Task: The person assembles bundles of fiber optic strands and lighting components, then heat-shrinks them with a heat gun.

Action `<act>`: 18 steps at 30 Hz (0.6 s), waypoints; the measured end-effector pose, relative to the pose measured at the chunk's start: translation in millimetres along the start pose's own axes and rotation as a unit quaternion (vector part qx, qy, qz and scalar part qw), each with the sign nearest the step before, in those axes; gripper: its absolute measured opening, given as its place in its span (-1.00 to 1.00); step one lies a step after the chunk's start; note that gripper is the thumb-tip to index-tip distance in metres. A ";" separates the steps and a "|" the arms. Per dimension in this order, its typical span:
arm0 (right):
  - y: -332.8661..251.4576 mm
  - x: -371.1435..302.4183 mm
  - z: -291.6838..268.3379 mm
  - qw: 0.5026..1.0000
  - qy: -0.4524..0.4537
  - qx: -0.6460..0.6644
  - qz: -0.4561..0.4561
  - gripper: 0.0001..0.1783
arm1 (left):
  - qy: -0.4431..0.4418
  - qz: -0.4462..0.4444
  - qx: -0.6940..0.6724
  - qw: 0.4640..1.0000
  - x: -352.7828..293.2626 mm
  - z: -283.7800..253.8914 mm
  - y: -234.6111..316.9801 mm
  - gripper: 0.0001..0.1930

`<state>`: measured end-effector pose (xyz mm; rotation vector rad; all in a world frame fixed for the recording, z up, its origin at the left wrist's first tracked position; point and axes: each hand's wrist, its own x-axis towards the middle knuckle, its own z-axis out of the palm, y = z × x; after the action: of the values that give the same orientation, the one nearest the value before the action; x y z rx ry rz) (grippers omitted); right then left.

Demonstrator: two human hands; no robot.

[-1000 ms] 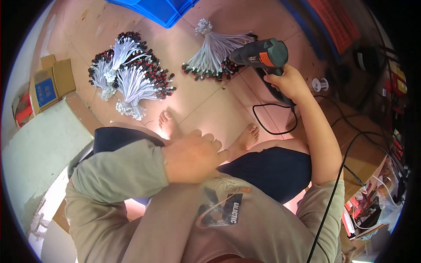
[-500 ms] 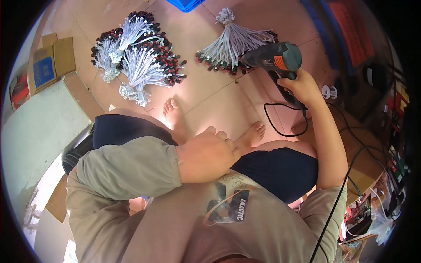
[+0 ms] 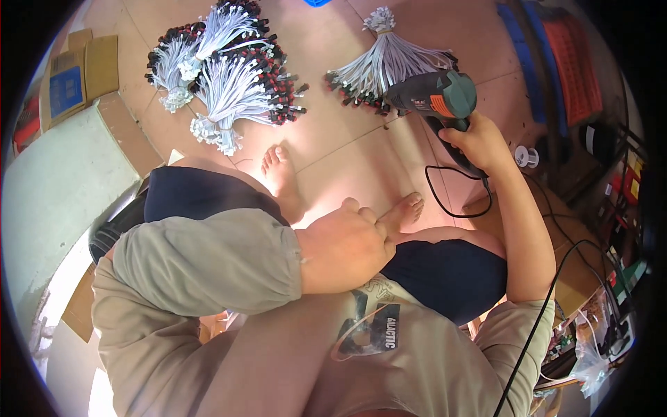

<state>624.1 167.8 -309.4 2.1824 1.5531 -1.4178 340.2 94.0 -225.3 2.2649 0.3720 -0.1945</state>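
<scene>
My right hand (image 3: 479,144) is wrapped round the handle of a dark green and orange heat gun (image 3: 455,96). Its barrel points left, and its nozzle end overlaps the dark ends of a bundle of white cables (image 3: 390,59) on the floor; whether they touch I cannot tell. That bundle is tied at its far end and fans out toward me into black and red tips. My left hand (image 3: 347,247) is closed in a fist in front of my shirt, its palm side hidden, so anything inside it cannot be made out.
More tied white cable bundles (image 3: 233,94) lie on the tiled floor at left. The gun's black cord (image 3: 455,214) loops down beside my right forearm. A white spool (image 3: 526,157) sits right of it. Cardboard boxes (image 3: 104,73) stand at left, a blue-and-red crate (image 3: 566,66) at far right.
The view has shifted slightly, so the bundles and crate sit a little differently. My right hand keeps hold of the heat gun over the cable tips; my left fist stays closed.
</scene>
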 end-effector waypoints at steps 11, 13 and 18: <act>-20.3 15.5 7.9 1.000 -0.008 -0.017 -0.023 -0.39 | -0.002 0.013 -0.008 1.000 -1.7 -3.6 -0.8 -0.84; -29.4 15.6 9.1 0.999 -0.019 -0.026 -0.019 -0.39 | -0.008 0.011 -0.016 1.000 -2.3 -3.8 -1.2 -0.84; -29.5 15.6 8.7 0.999 -0.020 -0.015 -0.024 -0.40 | 0.000 0.016 -0.022 1.000 -3.7 -7.3 -1.4 -0.83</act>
<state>596.2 187.5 -313.9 2.1000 1.6136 -1.4344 336.3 99.6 -220.6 2.2271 0.3354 -0.1682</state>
